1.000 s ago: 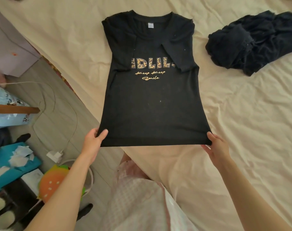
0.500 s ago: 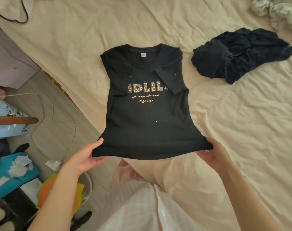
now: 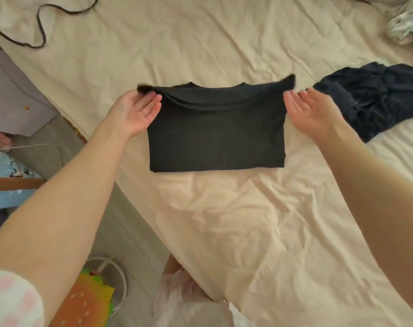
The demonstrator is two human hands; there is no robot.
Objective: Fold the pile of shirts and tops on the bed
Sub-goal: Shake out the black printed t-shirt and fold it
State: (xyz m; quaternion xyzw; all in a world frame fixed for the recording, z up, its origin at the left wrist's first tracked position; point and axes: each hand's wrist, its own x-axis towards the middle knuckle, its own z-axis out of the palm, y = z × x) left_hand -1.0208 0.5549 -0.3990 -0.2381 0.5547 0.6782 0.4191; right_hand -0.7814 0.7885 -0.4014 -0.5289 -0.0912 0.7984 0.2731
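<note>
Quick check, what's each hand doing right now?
Left hand: open, fingers straight at the shirt corner.
Right hand: open, fingers straight by the other corner.

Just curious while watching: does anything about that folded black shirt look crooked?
Slightly. The folded black cotton T-shirt has its top corners poking out sideways beyond the left hand and right hand; lower edges look square.

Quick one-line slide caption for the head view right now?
Both hands, left and right, lay the black T-shirt's hem up to its collar on the bed.
</note>
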